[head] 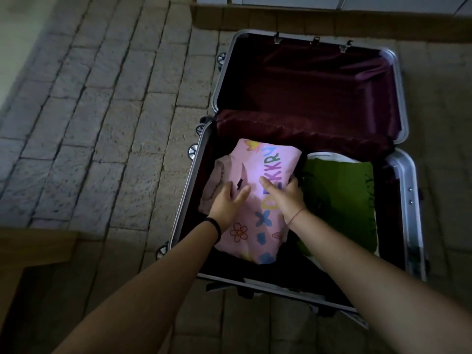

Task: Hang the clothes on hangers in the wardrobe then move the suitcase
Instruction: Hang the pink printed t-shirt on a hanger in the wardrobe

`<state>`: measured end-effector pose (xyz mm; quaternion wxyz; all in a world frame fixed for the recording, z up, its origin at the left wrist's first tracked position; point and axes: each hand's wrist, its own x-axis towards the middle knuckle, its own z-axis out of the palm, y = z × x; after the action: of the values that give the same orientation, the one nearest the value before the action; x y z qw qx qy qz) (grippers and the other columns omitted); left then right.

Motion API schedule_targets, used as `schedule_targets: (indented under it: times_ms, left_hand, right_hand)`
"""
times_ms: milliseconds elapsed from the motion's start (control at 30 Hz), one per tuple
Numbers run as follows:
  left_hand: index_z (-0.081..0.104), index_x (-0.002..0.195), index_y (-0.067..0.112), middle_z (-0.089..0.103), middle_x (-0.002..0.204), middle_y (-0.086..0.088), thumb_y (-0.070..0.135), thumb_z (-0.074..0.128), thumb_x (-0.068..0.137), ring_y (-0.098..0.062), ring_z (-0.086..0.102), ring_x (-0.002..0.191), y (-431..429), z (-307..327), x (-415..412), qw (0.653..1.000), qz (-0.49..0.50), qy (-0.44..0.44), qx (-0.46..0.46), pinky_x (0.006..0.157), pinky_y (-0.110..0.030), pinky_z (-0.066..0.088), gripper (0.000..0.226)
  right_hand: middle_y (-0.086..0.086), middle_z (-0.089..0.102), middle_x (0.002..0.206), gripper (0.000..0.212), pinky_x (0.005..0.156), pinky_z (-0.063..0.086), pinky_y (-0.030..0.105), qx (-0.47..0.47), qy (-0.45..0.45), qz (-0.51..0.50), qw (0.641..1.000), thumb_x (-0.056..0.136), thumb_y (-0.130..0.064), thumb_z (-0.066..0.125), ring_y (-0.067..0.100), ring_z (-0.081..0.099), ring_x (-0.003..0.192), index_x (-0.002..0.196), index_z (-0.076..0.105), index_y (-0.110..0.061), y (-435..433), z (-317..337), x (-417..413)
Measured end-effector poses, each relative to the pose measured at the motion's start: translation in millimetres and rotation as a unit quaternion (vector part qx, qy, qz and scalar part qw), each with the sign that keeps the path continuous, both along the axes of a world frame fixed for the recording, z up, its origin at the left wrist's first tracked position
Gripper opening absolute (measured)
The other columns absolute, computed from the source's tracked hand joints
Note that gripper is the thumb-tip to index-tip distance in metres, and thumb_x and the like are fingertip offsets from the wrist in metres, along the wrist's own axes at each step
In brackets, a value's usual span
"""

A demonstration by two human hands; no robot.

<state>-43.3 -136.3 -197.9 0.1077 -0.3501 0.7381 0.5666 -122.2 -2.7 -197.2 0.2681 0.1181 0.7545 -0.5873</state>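
The right hand's [283, 198] fingers curl over the right edge of a folded pink cotton garment printed with coloured letters and flowers [255, 226], while the left hand [226, 204] lies on its left part, grip unclear. The garment sits at the near-left corner of the open silver-framed hard suitcase [407, 213], beside a folded green garment [339, 195]. This looks like the first pick-up; next, lift it clear and find a hanger.

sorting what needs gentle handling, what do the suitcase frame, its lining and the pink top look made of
The frame is likely aluminium: brushed silver, bright highlights, small rivets. The lining looks like thin satin-like synthetic: maroon, with a sheen and loose creases. The top seems a soft knit, probably cotton: matte, with printed letters and flowers.
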Motion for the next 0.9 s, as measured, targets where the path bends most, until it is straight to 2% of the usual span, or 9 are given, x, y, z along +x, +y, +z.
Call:
schedule_targets:
  times_ms: [67,100,233,300,367,500,633,767,900]
  left_hand:
    - [0.035,0.144,0.015,0.044,0.144,-0.001,0.064,0.056,0.078,-0.019,0.040,0.134,2.1,7.2,-0.4,1.000,-0.003,0.023,0.022,0.112,-0.036,0.032,0.084]
    - [0.036,0.144,0.019,0.047,0.142,0.000,0.065,0.056,0.075,-0.017,0.043,0.131,3.6,12.7,-0.9,0.999,-0.006,0.032,0.027,0.110,-0.037,0.034,0.086]
    - [0.040,0.140,0.023,0.053,0.133,-0.001,0.056,0.065,0.079,-0.017,0.049,0.123,3.0,38.4,-1.8,0.996,0.015,0.080,0.023,0.107,-0.036,0.038,0.074]
    - [0.041,0.139,0.023,0.045,0.127,0.000,0.064,0.068,0.069,-0.016,0.045,0.121,2.7,63.9,1.8,0.998,0.021,0.060,-0.004,0.108,-0.035,0.035,0.085]
    - [0.040,0.138,0.023,0.043,0.127,0.002,0.062,0.071,0.066,-0.014,0.046,0.120,4.6,108.3,6.6,0.998,0.037,0.038,0.016,0.105,-0.034,0.039,0.088]
    - [0.051,0.120,0.019,0.067,0.111,-0.003,0.042,0.077,0.071,-0.017,0.066,0.100,10.6,218.3,5.9,0.985,0.022,0.111,0.129,0.085,-0.038,0.056,0.061]
    - [0.051,0.100,0.020,0.065,0.096,0.000,0.050,0.075,0.063,-0.012,0.063,0.084,19.6,337.6,-3.4,0.989,-0.018,0.143,0.033,0.076,-0.037,0.056,0.053]
    - [0.059,0.095,0.008,0.069,0.090,-0.009,0.047,0.069,0.064,-0.022,0.064,0.079,24.5,457.8,-10.9,0.985,-0.048,0.159,-0.046,0.073,-0.040,0.053,0.050]
    - [0.064,0.086,0.000,0.069,0.078,-0.012,0.051,0.072,0.064,-0.014,0.055,0.071,25.2,569.3,-12.1,0.983,-0.066,0.170,-0.006,0.076,-0.049,0.052,0.056]
  right_hand:
    - [0.004,0.068,0.110,0.071,0.063,0.058,0.025,-0.025,-0.032,-0.019,0.999,0.068,-0.036,0.082,0.015,0.068,0.089,0.128,0.051,-0.014,-2.9,-0.8,-2.1]
    - [0.005,0.070,0.108,0.067,0.066,0.058,0.026,-0.034,-0.040,-0.022,0.998,0.067,-0.037,0.083,0.016,0.069,0.088,0.123,0.055,-0.014,-3.4,-1.8,-3.8]
    - [0.007,0.073,0.098,0.084,0.078,0.058,0.045,-0.073,-0.072,-0.038,0.994,0.044,-0.058,0.087,0.024,0.071,0.086,0.111,0.064,-0.014,-1.5,31.3,-4.2]
    - [0.010,0.072,0.095,0.064,0.070,0.059,0.040,-0.109,-0.084,-0.055,0.989,0.057,-0.046,0.084,0.025,0.070,0.082,0.107,0.066,-0.009,2.8,68.1,-1.6]
    - [0.009,0.071,0.091,0.048,0.064,0.057,0.036,-0.130,-0.089,-0.057,0.986,0.059,-0.041,0.079,0.024,0.069,0.080,0.095,0.068,-0.012,6.9,116.9,0.4]
    - [0.011,0.072,0.091,0.044,0.073,0.059,0.040,-0.162,-0.066,-0.054,0.983,0.058,-0.041,0.076,0.028,0.070,0.082,0.090,0.069,-0.012,8.8,230.1,10.9]
    - [0.022,0.070,0.104,0.048,0.085,0.055,0.049,-0.197,-0.051,-0.052,0.978,0.068,-0.035,0.072,0.037,0.068,0.095,0.104,0.066,-0.004,10.0,344.2,23.1]
    - [0.010,0.072,0.102,0.033,0.085,0.055,0.042,-0.227,-0.023,-0.037,0.973,0.077,-0.031,0.067,0.029,0.068,0.099,0.105,0.066,-0.014,17.8,449.5,29.3]
    - [0.013,0.068,0.114,0.075,0.094,0.050,0.047,-0.246,-0.029,-0.034,0.968,0.056,-0.054,0.083,0.029,0.064,0.108,0.115,0.063,-0.013,31.9,553.1,40.9]
